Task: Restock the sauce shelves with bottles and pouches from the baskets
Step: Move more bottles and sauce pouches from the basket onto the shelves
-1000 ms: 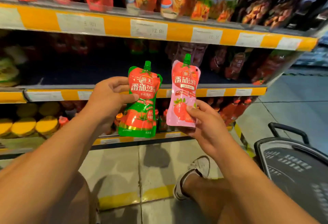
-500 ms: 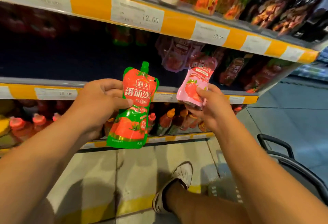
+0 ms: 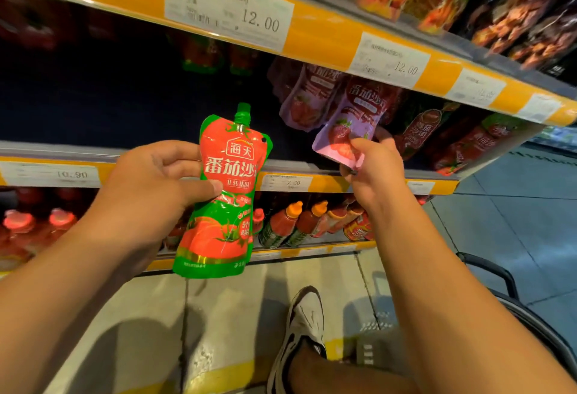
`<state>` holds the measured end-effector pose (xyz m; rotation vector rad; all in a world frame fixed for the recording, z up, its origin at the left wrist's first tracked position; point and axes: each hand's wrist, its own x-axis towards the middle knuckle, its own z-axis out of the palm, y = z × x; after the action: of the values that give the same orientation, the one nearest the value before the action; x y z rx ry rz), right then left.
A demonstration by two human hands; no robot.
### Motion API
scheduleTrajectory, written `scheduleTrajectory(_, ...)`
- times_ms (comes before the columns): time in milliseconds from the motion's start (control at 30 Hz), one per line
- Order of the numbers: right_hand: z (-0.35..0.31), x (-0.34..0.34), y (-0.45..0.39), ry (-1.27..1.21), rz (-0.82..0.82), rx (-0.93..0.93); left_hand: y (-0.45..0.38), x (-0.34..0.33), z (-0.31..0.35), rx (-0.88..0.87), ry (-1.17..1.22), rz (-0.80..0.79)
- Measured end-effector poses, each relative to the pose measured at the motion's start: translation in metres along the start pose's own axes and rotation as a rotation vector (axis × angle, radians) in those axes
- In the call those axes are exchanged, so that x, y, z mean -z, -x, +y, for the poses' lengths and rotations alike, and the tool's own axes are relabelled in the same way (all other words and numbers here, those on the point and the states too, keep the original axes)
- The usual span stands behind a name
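Note:
My left hand (image 3: 150, 187) grips a red and green tomato sauce pouch (image 3: 224, 203) with a green cap, upright in front of the middle shelf (image 3: 78, 150). My right hand (image 3: 374, 168) pinches the bottom edge of a pink tomato sauce pouch (image 3: 349, 125). That pouch leans top-first into the middle shelf, next to other pink pouches (image 3: 306, 96) standing there. The left part of this shelf is dark, with a few green-bottomed pouches (image 3: 199, 56) at the back.
The top shelf edge (image 3: 327, 37) with price tags overhangs the pink pouches. Dark red pouches (image 3: 468, 143) stand to the right. Sauce bottles (image 3: 296, 221) fill the lower shelf. A black basket (image 3: 512, 306) sits on the floor at right, beside my shoe (image 3: 306, 321).
My right hand has carried the pink pouch up and forward, tilting it into the middle shelf beside the other pink pouches. The left hand has kept the green pouch about where it was.

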<state>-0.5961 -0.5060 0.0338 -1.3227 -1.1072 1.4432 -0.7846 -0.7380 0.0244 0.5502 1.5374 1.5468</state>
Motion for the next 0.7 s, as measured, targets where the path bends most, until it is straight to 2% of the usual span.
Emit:
scheduleTrajectory(267, -0.003, -0.012, -0.008, 0.183, 0.051, 0.124, -0.005, -0.001, -0.006, 0.014, -0.011, -0.003)
scheduleTrajectory(700, 0.014, -0.015, -0.031, 0.172, 0.110, 0.245, -0.003, 0.013, -0.006, 0.014, -0.009, -0.008)
